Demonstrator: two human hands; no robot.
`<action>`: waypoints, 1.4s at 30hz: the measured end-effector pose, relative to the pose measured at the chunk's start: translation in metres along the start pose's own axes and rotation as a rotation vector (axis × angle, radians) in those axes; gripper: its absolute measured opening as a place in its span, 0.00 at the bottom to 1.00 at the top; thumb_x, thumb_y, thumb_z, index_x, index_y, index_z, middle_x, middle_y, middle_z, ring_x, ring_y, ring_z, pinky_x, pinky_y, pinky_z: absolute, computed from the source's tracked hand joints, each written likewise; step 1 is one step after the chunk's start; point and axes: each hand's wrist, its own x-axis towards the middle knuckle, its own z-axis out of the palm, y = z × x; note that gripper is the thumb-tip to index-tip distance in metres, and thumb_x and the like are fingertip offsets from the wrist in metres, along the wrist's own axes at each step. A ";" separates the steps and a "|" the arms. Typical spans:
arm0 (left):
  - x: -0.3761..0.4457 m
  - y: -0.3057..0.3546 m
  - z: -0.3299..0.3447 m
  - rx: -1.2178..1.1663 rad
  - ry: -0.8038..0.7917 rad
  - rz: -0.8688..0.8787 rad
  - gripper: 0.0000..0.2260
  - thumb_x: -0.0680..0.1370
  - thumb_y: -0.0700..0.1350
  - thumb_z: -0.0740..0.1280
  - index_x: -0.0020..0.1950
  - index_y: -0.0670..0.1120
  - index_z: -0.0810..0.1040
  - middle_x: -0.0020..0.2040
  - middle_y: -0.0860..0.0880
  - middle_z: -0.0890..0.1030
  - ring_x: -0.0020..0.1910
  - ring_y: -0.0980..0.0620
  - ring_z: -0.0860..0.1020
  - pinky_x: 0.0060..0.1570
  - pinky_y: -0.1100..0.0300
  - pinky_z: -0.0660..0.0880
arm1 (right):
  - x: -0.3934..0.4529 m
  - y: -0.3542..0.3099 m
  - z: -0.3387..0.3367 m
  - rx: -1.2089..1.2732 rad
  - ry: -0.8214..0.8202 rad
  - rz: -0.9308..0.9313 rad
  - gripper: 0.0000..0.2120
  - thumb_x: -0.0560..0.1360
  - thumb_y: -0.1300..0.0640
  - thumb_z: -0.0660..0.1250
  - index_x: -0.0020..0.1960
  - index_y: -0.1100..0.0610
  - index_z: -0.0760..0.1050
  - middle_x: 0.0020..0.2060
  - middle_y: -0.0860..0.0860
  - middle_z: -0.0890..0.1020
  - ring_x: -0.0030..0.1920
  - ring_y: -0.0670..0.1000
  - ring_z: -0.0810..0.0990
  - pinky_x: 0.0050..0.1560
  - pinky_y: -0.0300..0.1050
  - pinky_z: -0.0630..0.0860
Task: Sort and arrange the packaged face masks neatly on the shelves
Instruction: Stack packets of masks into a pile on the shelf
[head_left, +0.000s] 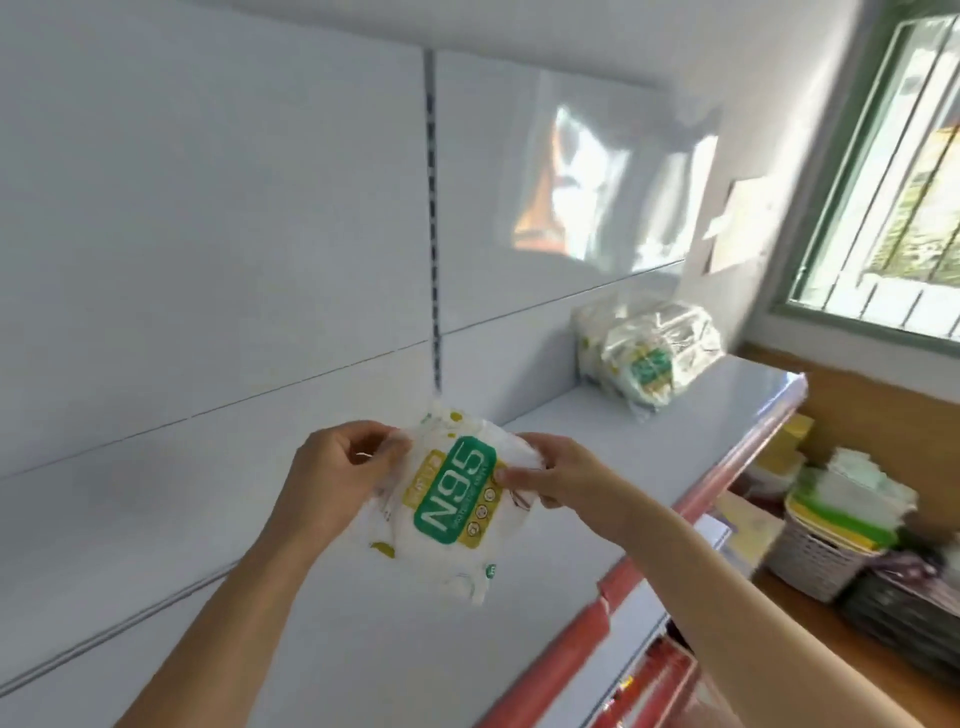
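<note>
Hands (332, 467) (550, 478) around crinkly mask pack (452, 499)

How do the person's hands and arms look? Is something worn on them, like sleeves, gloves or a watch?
Both forearms are bare as far as the picture shows; no sleeve reaches into view. The left hand and the right hand have no gloves. No watch, bracelet or ring can be seen on the wrists or fingers. The fingernails look short and unpainted, though the picture is a little blurred.

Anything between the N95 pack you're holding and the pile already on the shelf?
Nothing visible. Both hands, left hand and right hand, hold the N95 pack over the shelf; bare shelf surface runs to the pile of packs near the far end.
</note>
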 end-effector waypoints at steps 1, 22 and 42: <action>0.014 0.002 0.030 -0.050 0.014 -0.008 0.03 0.78 0.48 0.73 0.47 0.50 0.85 0.40 0.52 0.87 0.39 0.54 0.86 0.40 0.61 0.82 | -0.003 0.014 -0.030 0.065 0.078 0.030 0.16 0.72 0.55 0.77 0.58 0.54 0.81 0.41 0.50 0.82 0.32 0.44 0.70 0.31 0.37 0.65; 0.171 0.029 0.427 -0.143 0.081 -0.115 0.16 0.75 0.44 0.76 0.61 0.44 0.79 0.50 0.51 0.83 0.41 0.67 0.80 0.40 0.77 0.73 | 0.113 0.159 -0.352 -0.666 0.606 0.129 0.30 0.76 0.37 0.66 0.73 0.48 0.68 0.68 0.50 0.74 0.66 0.56 0.71 0.64 0.54 0.71; 0.161 0.022 0.381 0.090 -0.198 -0.108 0.11 0.79 0.48 0.70 0.60 0.50 0.77 0.44 0.54 0.80 0.41 0.55 0.80 0.51 0.55 0.81 | 0.113 0.092 -0.316 -0.794 0.800 0.030 0.27 0.80 0.52 0.64 0.76 0.59 0.62 0.72 0.57 0.70 0.68 0.62 0.69 0.66 0.58 0.69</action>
